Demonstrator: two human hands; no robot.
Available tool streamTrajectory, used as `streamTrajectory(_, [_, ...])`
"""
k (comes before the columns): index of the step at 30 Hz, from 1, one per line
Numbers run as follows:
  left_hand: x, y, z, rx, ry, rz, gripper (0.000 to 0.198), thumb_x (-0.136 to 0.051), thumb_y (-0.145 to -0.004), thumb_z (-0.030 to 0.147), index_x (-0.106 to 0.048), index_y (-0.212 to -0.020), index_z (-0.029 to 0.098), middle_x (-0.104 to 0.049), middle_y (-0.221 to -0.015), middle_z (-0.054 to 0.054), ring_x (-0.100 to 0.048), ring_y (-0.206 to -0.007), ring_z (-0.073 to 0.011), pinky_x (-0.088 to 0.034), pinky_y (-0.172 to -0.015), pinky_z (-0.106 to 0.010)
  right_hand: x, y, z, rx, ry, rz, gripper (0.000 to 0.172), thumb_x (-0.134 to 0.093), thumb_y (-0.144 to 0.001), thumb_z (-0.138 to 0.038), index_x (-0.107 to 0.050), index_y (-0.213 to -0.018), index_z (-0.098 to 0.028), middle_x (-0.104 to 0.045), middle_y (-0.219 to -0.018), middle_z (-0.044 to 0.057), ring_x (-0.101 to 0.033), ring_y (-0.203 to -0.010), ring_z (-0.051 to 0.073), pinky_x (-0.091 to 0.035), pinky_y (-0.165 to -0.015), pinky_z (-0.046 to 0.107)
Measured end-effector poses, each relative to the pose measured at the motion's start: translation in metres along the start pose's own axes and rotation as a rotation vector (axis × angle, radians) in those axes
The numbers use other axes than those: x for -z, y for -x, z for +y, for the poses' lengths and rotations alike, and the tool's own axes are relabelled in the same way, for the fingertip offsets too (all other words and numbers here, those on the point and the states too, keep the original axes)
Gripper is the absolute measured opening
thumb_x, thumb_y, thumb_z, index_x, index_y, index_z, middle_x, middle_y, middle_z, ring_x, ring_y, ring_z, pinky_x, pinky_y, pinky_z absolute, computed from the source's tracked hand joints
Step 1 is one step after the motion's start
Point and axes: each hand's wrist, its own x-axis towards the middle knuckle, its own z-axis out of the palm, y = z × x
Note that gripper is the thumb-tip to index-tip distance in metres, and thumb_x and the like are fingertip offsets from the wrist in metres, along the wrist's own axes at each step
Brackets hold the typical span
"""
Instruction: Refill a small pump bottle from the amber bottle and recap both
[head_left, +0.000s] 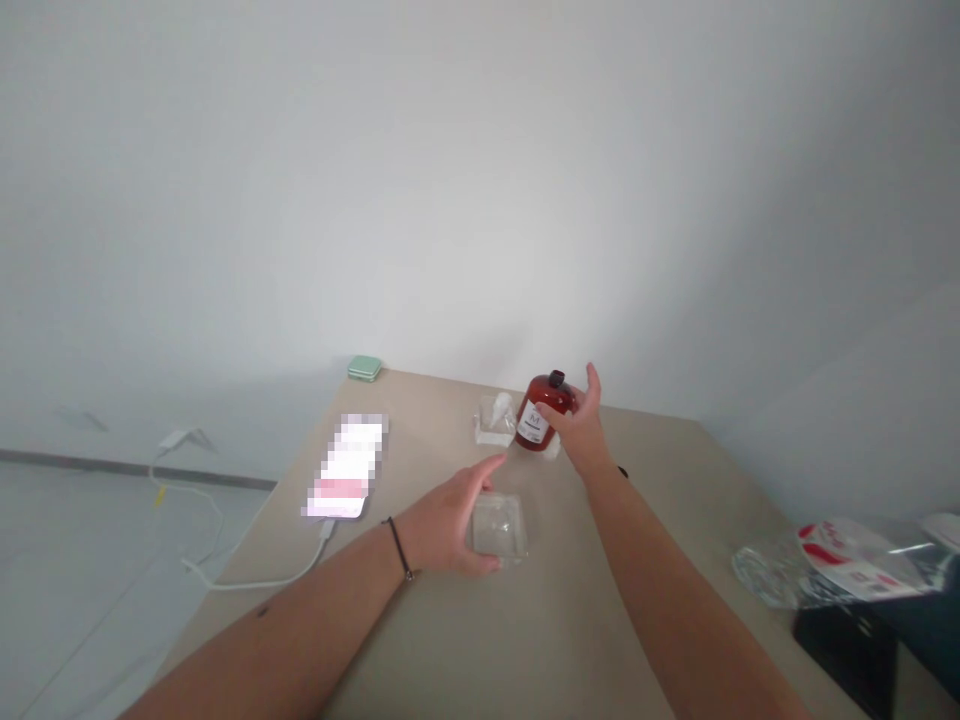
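Fingers [550,410] of the right hand [579,432] lie extended across the upper body of a dark red bottle [534,425], touching it, with the thumb [593,385] raised clear; this hand stands open, not closed around the bottle. Fingertips [493,463] of the left hand [442,525] extend past the near side of a clear square plastic container [501,530], which sits in front of the bottle; whether the left fingers grip it cannot be told. At this step, one hand is at each item, and neither is shown lifted. Any lift calls for closing the fingers on the item first. A black wristband [399,548] circles the left wrist. Relative to the bottle, a crumpled clear packet [496,420] lies just left, a phone [346,465] and white cable [255,585] lie well left, and a printed plastic bag [851,560] lies well right on a beige table [525,650]
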Motion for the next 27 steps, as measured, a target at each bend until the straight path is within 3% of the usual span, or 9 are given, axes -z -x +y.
streamTrajectory(11, [0.000,0.001,0.002,0.052,0.005,-0.015,0.123,-0.086,-0.058,0.036,-0.012,-0.155,0.019,-0.048,-0.131,-0.015,-0.054,-0.117,-0.0338,-0.042,-0.107,-0.053,-0.006,0.004,0.017,-0.022,-0.038,-0.068,0.122,-0.080,-0.067,-0.044,-0.002,-0.158,-0.026,-0.052,-0.142,0.020,-0.061,-0.121,0.030,-0.045,-0.107,0.053])
streamTrajectory(14, [0.000,0.002,0.004,0.069,-0.003,-0.014,0.122,-0.085,-0.058,0.034,-0.012,-0.154,0.018,-0.048,-0.129,-0.015,-0.053,-0.116,-0.0332,-0.041,-0.107,-0.053,0.005,0.009,0.016,-0.024,0.007,-0.068,0.122,-0.079,-0.067,-0.051,-0.003,-0.159,-0.025,-0.042,-0.152,0.022,-0.048,-0.137,0.032,-0.038,-0.112,0.056])
streamTrajectory(17, [0.000,0.002,0.004,0.076,-0.012,-0.015,0.121,-0.084,-0.059,0.033,-0.011,-0.154,0.019,-0.048,-0.127,-0.013,-0.053,-0.116,-0.0322,-0.041,-0.107,-0.052,0.025,0.019,0.018,-0.033,0.107,0.009,0.110,-0.075,-0.071,-0.057,-0.014,-0.157,-0.026,-0.037,-0.156,0.023,-0.039,-0.144,0.035,-0.034,-0.112,0.061])
streamTrajectory(22, [-0.001,0.002,0.002,0.083,-0.007,-0.016,0.121,-0.084,-0.059,0.032,-0.009,-0.153,0.022,-0.048,-0.125,-0.011,-0.054,-0.116,-0.0321,-0.041,-0.107,-0.051,0.042,0.044,0.020,0.046,0.304,0.103,0.087,-0.070,-0.077,-0.051,-0.034,-0.150,-0.020,-0.050,-0.147,0.022,-0.051,-0.135,0.034,-0.037,-0.110,0.058])
streamTrajectory(25, [-0.002,0.002,0.002,0.084,-0.010,-0.014,0.120,-0.083,-0.059,0.030,-0.008,-0.153,0.023,-0.047,-0.125,-0.011,-0.054,-0.115,-0.0315,-0.041,-0.107,-0.052,0.030,0.052,0.012,0.068,0.484,0.055,0.077,-0.068,-0.080,-0.044,-0.039,-0.148,-0.022,-0.059,-0.139,0.019,-0.056,-0.129,0.034,-0.034,-0.111,0.060])
streamTrajectory(27, [-0.002,0.002,0.003,0.089,-0.012,-0.015,0.119,-0.082,-0.060,0.028,-0.008,-0.153,0.025,-0.047,-0.125,-0.010,-0.055,-0.113,-0.0308,-0.041,-0.106,-0.052,0.018,0.053,0.005,0.045,0.625,0.030,0.070,-0.064,-0.084,-0.039,-0.039,-0.148,-0.025,-0.064,-0.134,0.014,-0.058,-0.127,0.033,-0.023,-0.114,0.065])
